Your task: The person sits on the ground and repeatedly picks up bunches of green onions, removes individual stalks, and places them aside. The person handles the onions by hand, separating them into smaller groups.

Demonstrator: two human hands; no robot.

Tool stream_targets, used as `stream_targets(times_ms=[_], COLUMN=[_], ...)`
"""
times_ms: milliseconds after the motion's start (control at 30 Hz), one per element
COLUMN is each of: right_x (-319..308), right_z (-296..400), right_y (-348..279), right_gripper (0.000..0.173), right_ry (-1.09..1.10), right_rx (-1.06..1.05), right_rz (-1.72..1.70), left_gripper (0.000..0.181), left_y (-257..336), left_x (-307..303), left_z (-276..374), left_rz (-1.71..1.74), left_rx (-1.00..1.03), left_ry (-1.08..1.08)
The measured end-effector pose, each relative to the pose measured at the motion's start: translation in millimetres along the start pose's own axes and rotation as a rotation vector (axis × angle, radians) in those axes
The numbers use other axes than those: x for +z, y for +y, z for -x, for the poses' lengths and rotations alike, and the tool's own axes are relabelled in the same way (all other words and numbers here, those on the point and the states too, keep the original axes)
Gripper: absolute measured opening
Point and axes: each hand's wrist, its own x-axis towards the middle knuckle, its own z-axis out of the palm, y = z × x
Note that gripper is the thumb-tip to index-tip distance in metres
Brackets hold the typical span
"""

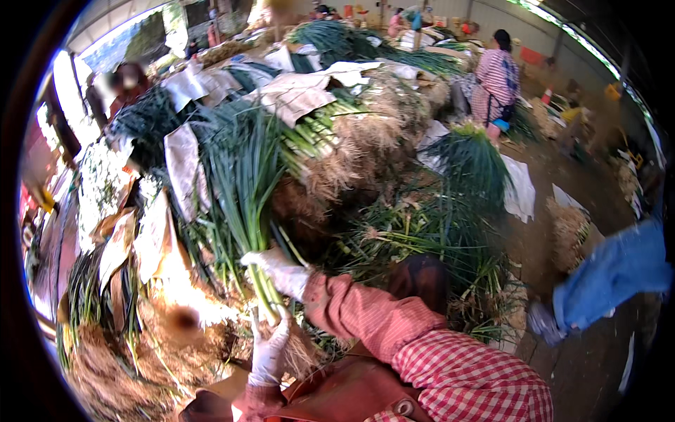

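Observation:
A bunch of green onions (240,179) stands before me, its long dark leaves slanting up and away over the pile. My right hand (278,270), in a whitish glove, grips the pale stalks partway up. Lower down, my left hand (270,345), also gloved, holds the bunch by its white stem ends. Brown roots hang below and to the right of the left hand, above the reddish-brown apron (343,387) on my lap. Part of the stems is hidden by my fingers.
More rooted green onions (316,132) are heaped ahead, partly under cloth sheets (295,97). Rooty bundles (111,364) lie left. Loose leaves (416,232) cover the ground right of my arms. A person in blue trousers (611,279) is close at right; another in stripes (495,79) stands farther back.

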Motion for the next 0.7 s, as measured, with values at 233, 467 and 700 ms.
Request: stream_targets(times_ms=[233, 467, 700], right_x=[19, -7, -72], right_z=[-1, 34, 64], right_y=[23, 7, -1], right_gripper=[0.041, 0.052, 0.04], right_ry=[-0.054, -0.064, -0.149], right_rx=[-0.239, -0.253, -0.685], right_rz=[-0.173, 0.049, 0.617], left_gripper=[0.012, 0.012, 0.051], left_y=[-28, 7, -24], left_x=[22, 39, 3], left_z=[8, 20, -4], left_rz=[-0.036, 0.068, 0.167], left_rx=[-0.029, -0.059, 0.226], left_ry=[0.149, 0.337, 0.339])
